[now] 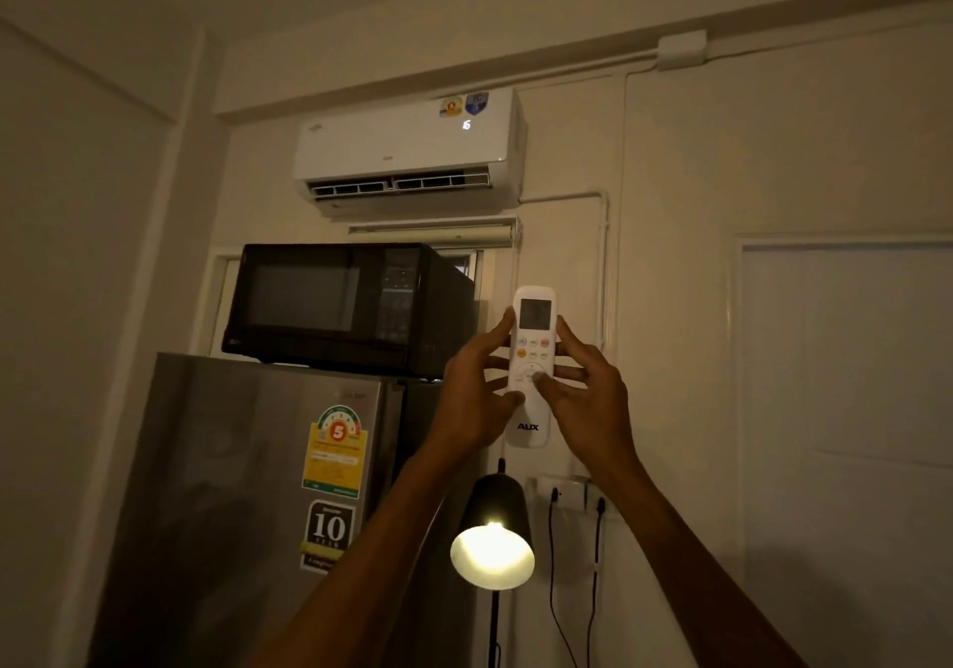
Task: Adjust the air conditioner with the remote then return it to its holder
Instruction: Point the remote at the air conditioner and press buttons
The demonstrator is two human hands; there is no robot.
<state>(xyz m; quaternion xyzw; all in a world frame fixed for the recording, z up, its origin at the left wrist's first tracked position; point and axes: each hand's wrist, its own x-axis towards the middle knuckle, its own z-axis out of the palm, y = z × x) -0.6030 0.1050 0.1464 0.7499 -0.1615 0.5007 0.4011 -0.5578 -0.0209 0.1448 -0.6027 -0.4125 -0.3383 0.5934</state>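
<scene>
A white remote [532, 329] with a small screen and the letters AUX is held upright in front of the wall, pointing up. My left hand [477, 394] grips its left edge with the thumb on the lower front. My right hand [585, 399] holds the right edge, its thumb resting on the round button pad. High on the wall hangs the white air conditioner [407, 151], its flap open and a lit number on its front. The holder is not visible; the remote and hands may hide it.
A black microwave [330, 301] stands on a grey fridge [242, 487] at the left. Below my hands a lit black lamp [494, 538] shines, with a wall socket [567, 494] and dangling cables beside it. A door [845, 409] is at the right.
</scene>
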